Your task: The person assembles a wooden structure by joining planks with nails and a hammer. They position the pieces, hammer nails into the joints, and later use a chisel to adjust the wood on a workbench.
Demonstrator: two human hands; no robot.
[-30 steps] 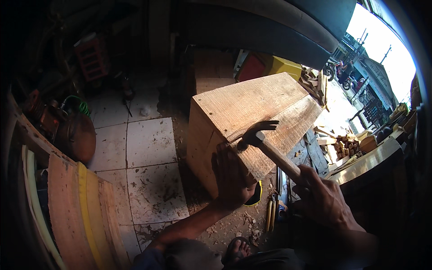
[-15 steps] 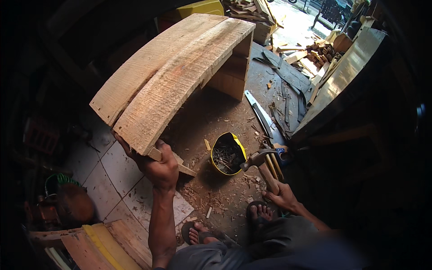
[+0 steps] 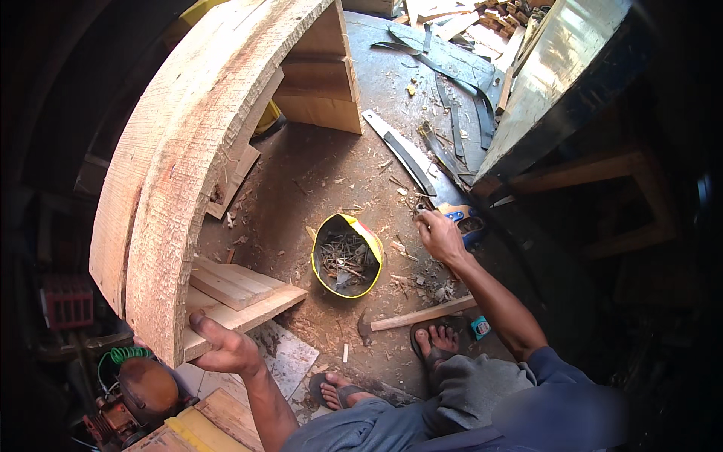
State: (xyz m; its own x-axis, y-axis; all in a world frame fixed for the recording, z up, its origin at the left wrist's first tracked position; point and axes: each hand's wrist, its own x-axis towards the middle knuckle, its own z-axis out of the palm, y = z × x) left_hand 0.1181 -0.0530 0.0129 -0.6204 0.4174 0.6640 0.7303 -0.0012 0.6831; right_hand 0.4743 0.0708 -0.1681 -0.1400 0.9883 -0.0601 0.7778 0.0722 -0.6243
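While the large open box of pale, rough-sawn planks point(image 3: 169, 173) is left of the yellow-rimmed, round dark pail of nail-like pieces point(image 3: 369, 239), the left hand point(image 3: 230, 350) grasps its near panel's edge, thumb over the inner face, seemingly to steady it. Right of the pail, the right hand point(image 3: 443, 239) is beside the blue-handled steel handsaw point(image 3: 416, 160); whether its curled fingers hold anything, I cannot tell. The wooden-handled hammer point(image 3: 422, 314) lies nearer the person than the pail, leaving that hand free of it.
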